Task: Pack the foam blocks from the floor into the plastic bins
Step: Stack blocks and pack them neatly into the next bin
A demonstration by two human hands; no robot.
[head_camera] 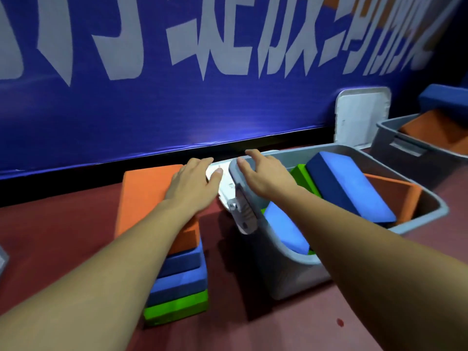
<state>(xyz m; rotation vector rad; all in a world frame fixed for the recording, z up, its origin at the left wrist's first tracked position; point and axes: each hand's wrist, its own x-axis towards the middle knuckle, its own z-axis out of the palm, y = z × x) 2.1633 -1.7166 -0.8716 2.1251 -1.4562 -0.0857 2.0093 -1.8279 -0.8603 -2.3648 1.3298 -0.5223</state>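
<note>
A stack of foam blocks stands on the red floor: an orange block [147, 196] on top, two blue blocks [182, 274] under it and a green block [177, 306] at the bottom. My left hand [195, 183] lies over the far right corner of the orange block, fingers straight. A grey plastic bin [291, 269] to the right holds blue [352, 188], green [300, 177] and orange [395, 193] blocks. My right hand [263, 173] hovers at the bin's far left corner, fingers spread. A white lid [225, 188] lies between stack and bin.
A blue wall with white lettering [177, 102] runs along the back. A second grey bin [405, 153] with an orange block [435, 130] stands at the right, a white lid [359, 115] leaning on the wall behind it. Open red floor [63, 224] lies to the left.
</note>
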